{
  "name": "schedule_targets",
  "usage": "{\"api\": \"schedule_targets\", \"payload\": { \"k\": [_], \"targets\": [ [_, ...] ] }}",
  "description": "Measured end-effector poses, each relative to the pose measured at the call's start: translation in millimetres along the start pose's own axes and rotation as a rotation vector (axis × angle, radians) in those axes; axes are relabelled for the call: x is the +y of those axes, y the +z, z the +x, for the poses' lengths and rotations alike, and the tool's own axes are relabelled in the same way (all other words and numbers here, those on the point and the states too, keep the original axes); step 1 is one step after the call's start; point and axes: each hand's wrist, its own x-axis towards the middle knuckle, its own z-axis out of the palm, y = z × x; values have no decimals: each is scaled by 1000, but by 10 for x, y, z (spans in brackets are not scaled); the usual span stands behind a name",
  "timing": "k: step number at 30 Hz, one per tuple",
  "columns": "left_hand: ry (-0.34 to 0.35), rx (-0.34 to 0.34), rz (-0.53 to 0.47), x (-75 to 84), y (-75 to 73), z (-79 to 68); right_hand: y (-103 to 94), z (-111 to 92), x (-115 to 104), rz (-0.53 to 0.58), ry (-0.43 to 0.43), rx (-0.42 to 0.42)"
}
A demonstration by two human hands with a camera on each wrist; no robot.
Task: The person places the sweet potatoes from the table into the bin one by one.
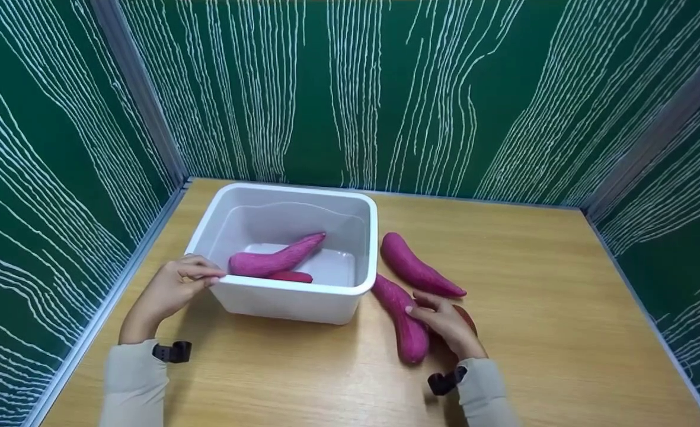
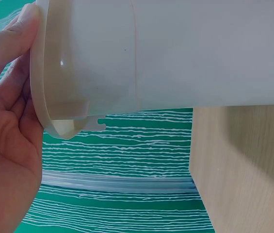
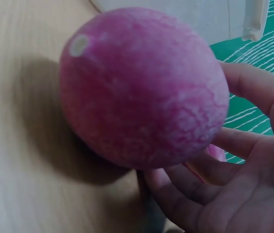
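Observation:
My left hand (image 1: pixel 175 287) pinches the near left corner of a white plastic bin (image 1: pixel 290 303) at its rim, with the thumb on the rim in the left wrist view. Inside the bin lie a long magenta sweet potato (image 1: pixel 275 258) and a smaller red piece (image 1: pixel 290 277), partly hidden by the front wall. To the right of the bin, my right hand (image 1: pixel 447 323) holds another magenta sweet potato (image 1: pixel 402 320), thumb on top and fingers around its far side. Its blunt end (image 3: pixel 141 92) fills much of the right wrist view. A third sweet potato (image 1: pixel 418 267) lies just behind.
A reddish rounded thing (image 1: pixel 466 319) shows partly from behind my right hand. The wooden table (image 1: pixel 551 284) is enclosed by green panels (image 1: pixel 421 89) with white wavy lines, joined by metal posts (image 1: pixel 142 89).

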Motion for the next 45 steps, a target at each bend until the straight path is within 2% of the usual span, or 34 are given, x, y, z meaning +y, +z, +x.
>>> {"api": "schedule_targets", "payload": {
  "k": [8,21,34,45],
  "targets": [
    [-14,-3,12,8,2,-18,32,-15,46,5,5,-8],
    [-22,-9,20,0,-31,15,111,26,92,-8,16,53],
    [-19,-18,42,-13,-3,-2,120,-41,86,-19,32,63],
    [-14,-3,17,-26,-6,13,143,-36,79,-46,23,97]
  ]
}}
